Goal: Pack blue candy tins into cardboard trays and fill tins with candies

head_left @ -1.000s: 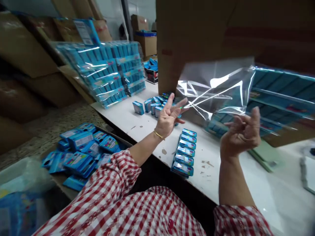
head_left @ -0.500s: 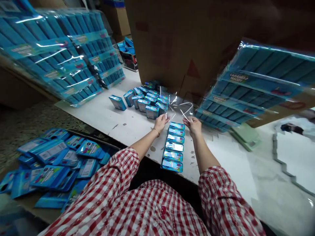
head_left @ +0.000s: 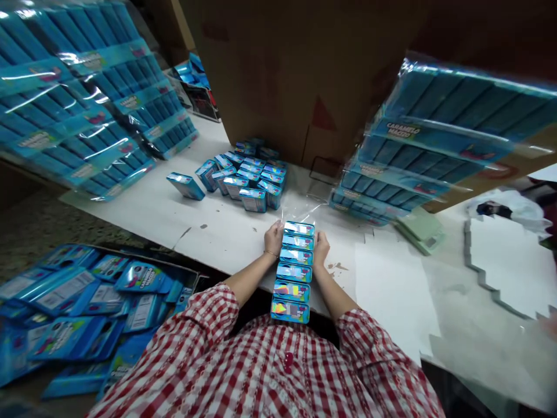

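Note:
A row of several small blue boxes [head_left: 295,273] runs from the table's near edge away from me, printed faces up. Around its far end is a clear plastic bag [head_left: 300,213], its film spreading beyond the last box. My left hand [head_left: 273,237], fingers closed, grips the bag at the left side of the row. On the right side my right hand [head_left: 321,249] is closed on the bag too. The fingertips are partly hidden by the boxes and the glare. Farther back stands a loose group of matching boxes [head_left: 253,200], one box [head_left: 185,186] apart from it.
Wrapped blue packs lean at the left [head_left: 100,110] and right [head_left: 409,151]. A big cardboard carton [head_left: 278,75] rises behind the white table [head_left: 209,238]. Blue pouches [head_left: 65,337] fill a box at lower left. A pale green device [head_left: 421,231] and white card [head_left: 509,261] lie at right.
Both hands have come nearer to me, drawing the bag from beyond the row onto its far end. The row now reaches closer to my body. The camera view has shifted.

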Demonstrator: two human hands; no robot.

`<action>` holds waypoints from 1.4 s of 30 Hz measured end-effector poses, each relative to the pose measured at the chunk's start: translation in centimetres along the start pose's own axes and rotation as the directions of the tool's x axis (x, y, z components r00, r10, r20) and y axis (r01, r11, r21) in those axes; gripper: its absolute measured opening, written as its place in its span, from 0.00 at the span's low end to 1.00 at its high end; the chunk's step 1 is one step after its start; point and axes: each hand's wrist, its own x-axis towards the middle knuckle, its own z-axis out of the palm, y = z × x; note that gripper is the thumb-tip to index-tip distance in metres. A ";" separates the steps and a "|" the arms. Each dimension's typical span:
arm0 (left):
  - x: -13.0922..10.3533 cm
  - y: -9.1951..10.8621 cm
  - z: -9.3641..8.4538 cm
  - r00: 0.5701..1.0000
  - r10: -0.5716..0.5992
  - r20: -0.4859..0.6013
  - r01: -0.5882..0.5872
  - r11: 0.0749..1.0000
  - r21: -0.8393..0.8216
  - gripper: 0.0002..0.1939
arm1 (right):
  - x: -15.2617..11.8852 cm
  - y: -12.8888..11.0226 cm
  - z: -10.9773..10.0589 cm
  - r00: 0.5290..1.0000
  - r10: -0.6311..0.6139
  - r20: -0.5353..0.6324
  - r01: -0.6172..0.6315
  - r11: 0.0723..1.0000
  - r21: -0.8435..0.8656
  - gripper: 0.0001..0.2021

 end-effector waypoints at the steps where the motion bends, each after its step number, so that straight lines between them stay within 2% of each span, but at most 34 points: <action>1: -0.3 -0.1 -0.2 1.000 -0.010 0.008 0.010 1.000 0.004 0.15 | -0.4 0.1 0.0 0.999 0.040 0.002 -0.040 0.999 0.019 0.15; 5: -1.9 -0.4 -1.5 0.998 -0.038 0.052 0.032 0.995 0.099 0.16 | -2.5 0.7 -0.7 0.991 0.127 0.031 -0.129 0.987 0.097 0.15; 8: -3.5 -0.1 -3.2 0.996 -0.001 0.094 -0.021 0.973 0.229 0.24 | -4.3 0.8 -2.2 0.992 0.105 0.073 -0.107 0.994 0.027 0.22; 11: -4.8 0.6 -4.8 0.982 0.059 0.180 -0.131 0.898 0.420 0.32 | -5.6 0.5 -4.2 0.990 -0.007 0.141 0.041 0.969 -0.245 0.25; 13: -5.3 1.2 -5.5 0.963 0.092 0.252 -0.219 0.814 0.539 0.33 | -6.0 0.1 -5.2 0.974 -0.100 0.202 0.185 0.869 -0.459 0.22; 16: -5.4 2.2 -5.9 0.929 0.170 0.330 -0.351 0.689 0.634 0.22 | -5.7 -1.0 -5.8 0.930 -0.233 0.284 0.364 0.695 -0.620 0.17; 18: -5.0 2.9 -5.9 0.909 0.274 0.315 -0.417 0.643 0.642 0.15 | -4.8 -2.0 -5.9 0.904 -0.292 0.314 0.428 0.655 -0.623 0.16; 20: -4.3 3.6 -5.8 0.880 0.368 0.299 -0.472 0.622 0.624 0.11 | -3.5 -3.1 -5.9 0.893 -0.292 0.342 0.446 0.673 -0.590 0.15; 22: -3.5 4.4 -5.7 0.869 0.380 0.316 -0.494 0.640 0.588 0.09 | -1.9 -4.1 -5.9 0.893 -0.248 0.375 0.429 0.717 -0.550 0.14; 27: -0.9 6.1 -5.3 0.912 0.213 0.350 -0.377 0.772 0.512 0.05 | 1.7 -6.0 -6.3 0.849 -0.046 0.526 0.303 0.858 -0.415 0.10; 29: -0.1 6.8 -5.3 0.907 0.165 0.387 -0.353 0.799 0.487 0.04 | 1.9 -6.5 -6.4 0.835 -0.034 0.549 0.296 0.869 -0.396 0.10; 32: 0.0 7.7 -5.7 0.889 0.172 0.425 -0.385 0.783 0.489 0.04 | 0.8 -7.0 -6.6 0.857 -0.167 0.487 0.402 0.809 -0.429 0.11; 35: -1.1 8.0 -6.1 0.850 0.316 0.421 -0.516 0.660 0.546 0.05 | -1.2 -6.5 -6.7 0.857 -0.341 0.386 0.510 0.657 -0.555 0.13; 38: -2.3 7.4 -6.2 0.788 0.455 0.415 -0.615 0.557 0.557 0.07 | -2.6 -5.4 -6.8 0.815 -0.437 0.380 0.577 0.548 -0.605 0.15; 42: -3.4 5.9 -6.4 0.730 0.593 0.341 -0.673 0.533 0.513 0.11 | -3.3 -3.9 -7.1 0.728 -0.570 0.381 0.670 0.472 -0.573 0.16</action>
